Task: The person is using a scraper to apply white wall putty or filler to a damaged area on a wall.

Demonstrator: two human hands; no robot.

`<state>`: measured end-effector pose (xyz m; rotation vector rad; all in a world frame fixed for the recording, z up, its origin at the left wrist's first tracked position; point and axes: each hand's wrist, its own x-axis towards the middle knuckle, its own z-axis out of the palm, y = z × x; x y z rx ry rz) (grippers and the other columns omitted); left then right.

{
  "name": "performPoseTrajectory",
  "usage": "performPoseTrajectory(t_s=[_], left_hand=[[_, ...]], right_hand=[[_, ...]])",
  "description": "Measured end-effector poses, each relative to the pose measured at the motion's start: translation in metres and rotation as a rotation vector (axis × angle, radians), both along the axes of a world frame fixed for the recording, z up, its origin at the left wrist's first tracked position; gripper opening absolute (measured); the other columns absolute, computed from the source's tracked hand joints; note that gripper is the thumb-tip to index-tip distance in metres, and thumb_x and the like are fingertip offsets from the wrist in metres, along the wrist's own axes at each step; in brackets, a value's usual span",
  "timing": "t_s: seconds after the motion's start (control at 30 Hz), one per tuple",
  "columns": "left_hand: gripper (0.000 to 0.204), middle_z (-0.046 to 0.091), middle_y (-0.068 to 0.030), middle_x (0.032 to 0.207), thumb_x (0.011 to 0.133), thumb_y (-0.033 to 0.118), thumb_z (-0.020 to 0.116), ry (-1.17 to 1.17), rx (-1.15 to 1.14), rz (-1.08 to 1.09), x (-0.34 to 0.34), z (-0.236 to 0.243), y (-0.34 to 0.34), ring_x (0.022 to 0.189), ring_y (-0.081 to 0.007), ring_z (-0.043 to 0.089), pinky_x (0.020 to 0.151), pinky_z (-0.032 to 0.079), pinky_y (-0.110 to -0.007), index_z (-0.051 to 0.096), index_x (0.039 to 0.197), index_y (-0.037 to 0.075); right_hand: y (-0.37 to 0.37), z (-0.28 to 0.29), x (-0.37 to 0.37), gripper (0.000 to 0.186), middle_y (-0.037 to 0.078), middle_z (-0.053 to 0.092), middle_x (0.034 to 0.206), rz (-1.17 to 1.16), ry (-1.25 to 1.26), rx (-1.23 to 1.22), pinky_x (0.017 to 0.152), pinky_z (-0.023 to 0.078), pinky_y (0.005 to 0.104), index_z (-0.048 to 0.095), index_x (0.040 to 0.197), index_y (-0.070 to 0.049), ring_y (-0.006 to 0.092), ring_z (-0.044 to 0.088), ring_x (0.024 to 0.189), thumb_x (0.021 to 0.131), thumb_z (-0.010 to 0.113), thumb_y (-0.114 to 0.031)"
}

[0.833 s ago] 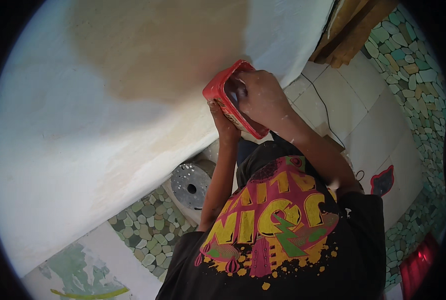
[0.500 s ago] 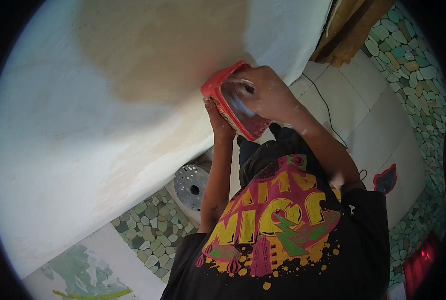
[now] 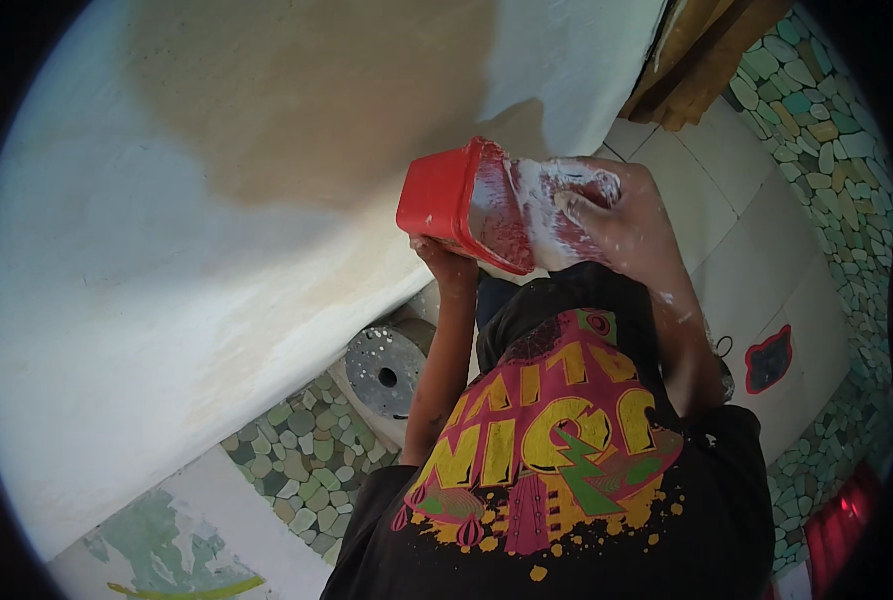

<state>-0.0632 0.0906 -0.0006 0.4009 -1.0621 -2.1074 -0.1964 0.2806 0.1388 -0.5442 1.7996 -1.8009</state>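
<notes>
A red plastic tub (image 3: 434, 195) is tipped on its side, its mouth facing right and its inside coated with white paste. My left hand (image 3: 448, 265) is closed on its underside and holds it up close to the pale wall. At the tub's mouth, my right hand (image 3: 641, 220) grips a flat reddish piece (image 3: 551, 205) thickly smeared with white paste. The thumb lies across that piece, and its exact kind is unclear. White specks dot my right hand and forearm.
The white wall (image 3: 116, 280), with a large beige patch (image 3: 306, 100), fills the left side. Below my left forearm sits a grey, paint-spotted round block (image 3: 371, 375) with a central hole. Brown boards (image 3: 706, 60) stand at the upper right. Green pebble flooring (image 3: 311, 460) borders pale tiles.
My right hand has come out of the tub and moved right, bringing the paste-covered flat piece into sight. My left hand has turned the tub so its red side shows more.
</notes>
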Motion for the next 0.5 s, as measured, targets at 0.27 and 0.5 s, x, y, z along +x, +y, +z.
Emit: performPoseTrajectory(t_s=[0.27,0.5], left_hand=[[0.102,0.045,-0.0147,0.141,0.079,0.084,0.046,0.053,0.005,-0.012,0.008,0.006,0.006,0.127,-0.0312,0.048,0.105,0.042,-0.048,0.038,0.143,0.005],[0.062,0.055,-0.0145,0.131,0.097,0.052,0.041,-0.148,0.216,-0.184,-0.004,0.071,-0.003,0.116,-0.0268,0.057,0.099,0.047,-0.042,0.046,0.136,0.003]], right_hand=[[0.005,0.058,0.005,0.026,0.019,0.07,0.087,0.237,0.36,0.38,0.07,0.054,0.0313,0.068,0.105,0.004,0.0208,0.07,0.076,0.081,0.064,-0.001],[0.0,0.047,-0.009,0.02,0.015,0.07,0.082,0.356,0.369,0.315,0.067,0.053,0.0328,0.067,0.097,0.006,0.0193,0.069,0.073,0.081,0.066,-0.007]])
